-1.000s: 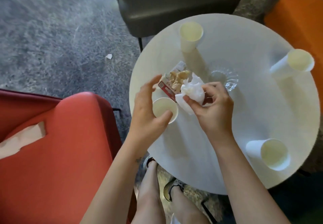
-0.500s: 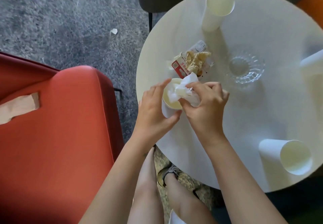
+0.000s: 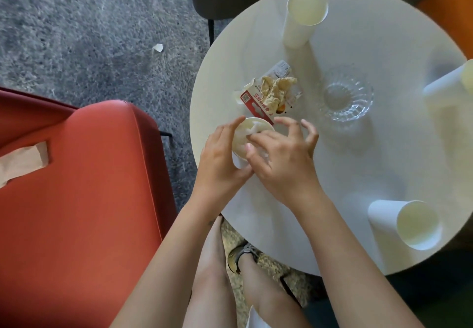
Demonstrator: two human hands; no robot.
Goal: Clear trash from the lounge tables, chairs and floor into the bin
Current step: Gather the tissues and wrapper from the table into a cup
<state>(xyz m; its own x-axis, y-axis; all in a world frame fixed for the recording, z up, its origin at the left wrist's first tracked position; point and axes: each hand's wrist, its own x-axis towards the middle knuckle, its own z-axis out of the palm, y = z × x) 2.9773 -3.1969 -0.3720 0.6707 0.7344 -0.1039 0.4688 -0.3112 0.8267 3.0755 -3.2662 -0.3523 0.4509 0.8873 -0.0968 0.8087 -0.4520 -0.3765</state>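
Task early. Left hand (image 3: 220, 158) grips small white paper cup (image 3: 242, 133), near-left on round white table (image 3: 358, 161); right hand (image 3: 284, 158), other fingers splayed, pinches crumpled white tissue (image 3: 256, 126) into it. Red-and-white snack wrapper (image 3: 256, 102), three tall paper cups (image 3: 299, 25) uncleared (bin unseen).

The left hand (image 3: 220, 158) grips a paper cup (image 3: 240, 143) on the round white table (image 3: 358, 174). The right hand (image 3: 284, 158), just beside it, pinches a white tissue (image 3: 254, 128) at the cup's mouth, its other fingers spread and lifted. Just beyond both hands lies a red wrapper (image 3: 256, 102) with crumpled brown paper (image 3: 275, 89). A glass bowl (image 3: 344, 96) sits beyond and right of the right hand. A red chair (image 3: 89, 187) stands left of the left hand.
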